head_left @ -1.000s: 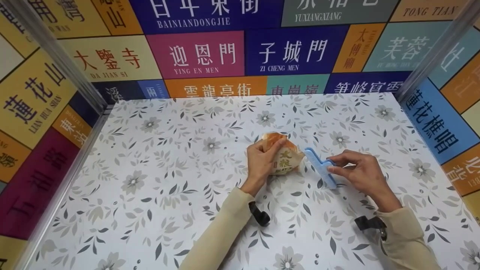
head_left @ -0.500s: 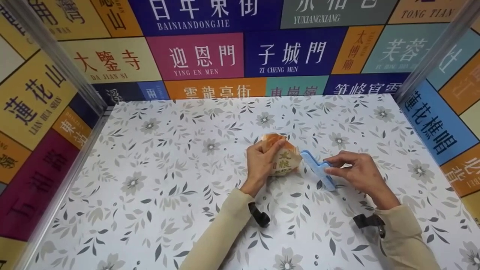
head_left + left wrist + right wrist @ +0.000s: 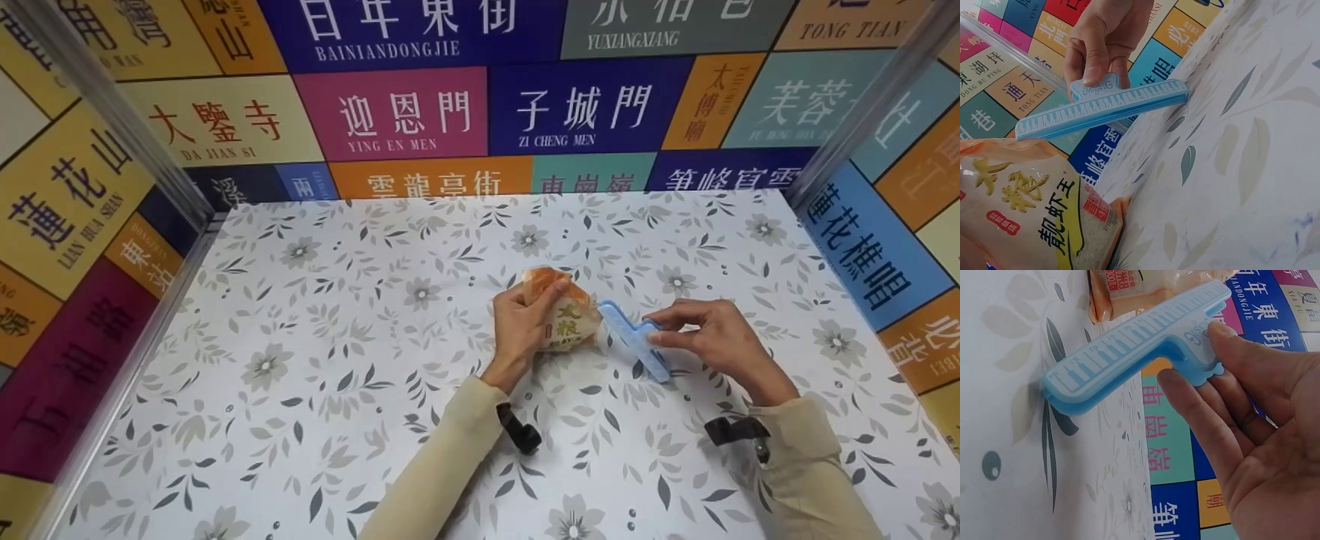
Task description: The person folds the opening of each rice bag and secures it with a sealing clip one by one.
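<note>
Here's my right hand (image 3: 712, 334), out on the right, pinching the pale-blue clip (image 3: 634, 341) by its handle tab (image 3: 1098, 87), thumb on one side, fingers on the other. Over to its left, my left hand (image 3: 521, 319) has the bag (image 3: 566, 322) gripped, thumb laid across the front. And the clip slants from the bag's right edge toward the near right, its far end right up by the plastic; touching or just short of it, I can't tell.

So what makes this bit go well? I'd say a steady left hand, so the plastic doesn't slide about, and the clip's long bar squared up with the edge it meets; at this slant it could catch just a corner. A firm, even squeeze on the tab should spread the bars, though whether they're parted I can't make out. I'd also watch the low end, close over the flowered tabletop (image 3: 247, 442); it might drag.

Now the bag itself: soft, crinkled, orange at the far end, gold characters on the front, a yellow-green band and a red label (image 3: 1096, 203) towards one corner. Down in that corner there's a clear patch with pale grains (image 3: 1092, 242) behind it, rice by my guess. How full it is, I can't judge, and whether its mouth is sealed doesn't show.
</note>
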Demonstrator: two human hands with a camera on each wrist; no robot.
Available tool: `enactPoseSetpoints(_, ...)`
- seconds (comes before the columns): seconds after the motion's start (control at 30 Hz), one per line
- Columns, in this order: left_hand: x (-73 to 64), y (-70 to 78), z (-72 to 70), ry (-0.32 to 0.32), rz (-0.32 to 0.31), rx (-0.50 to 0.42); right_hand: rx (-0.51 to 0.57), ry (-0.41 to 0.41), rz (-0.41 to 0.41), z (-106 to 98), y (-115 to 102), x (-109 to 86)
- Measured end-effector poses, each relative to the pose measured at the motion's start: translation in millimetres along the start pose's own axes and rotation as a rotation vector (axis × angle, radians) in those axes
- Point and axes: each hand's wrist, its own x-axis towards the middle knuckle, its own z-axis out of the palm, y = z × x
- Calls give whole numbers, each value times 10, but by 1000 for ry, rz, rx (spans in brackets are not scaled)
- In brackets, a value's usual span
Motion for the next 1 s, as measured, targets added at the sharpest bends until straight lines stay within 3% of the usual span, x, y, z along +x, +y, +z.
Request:
enactPoseSetpoints(0.2, 8, -8, -2, 38, -44, 10, -3, -46, 13, 17, -6, 35)
enactPoseSetpoints(0.37, 14, -3, 7, 43, -51, -14, -14, -72, -29, 69, -42, 35)
enactPoseSetpoints(0.53, 10, -3, 30, 22, -59, -16, 2, -19, -52, 90, -75, 5)
enactPoseSetpoints(0.77, 3, -5, 31, 26, -51, -21, -10, 59, -12, 7, -60, -33)
enactPoseSetpoints(1.0, -4, -6, 22, 36, -62, 12, -36, 69, 22, -14, 8, -17)
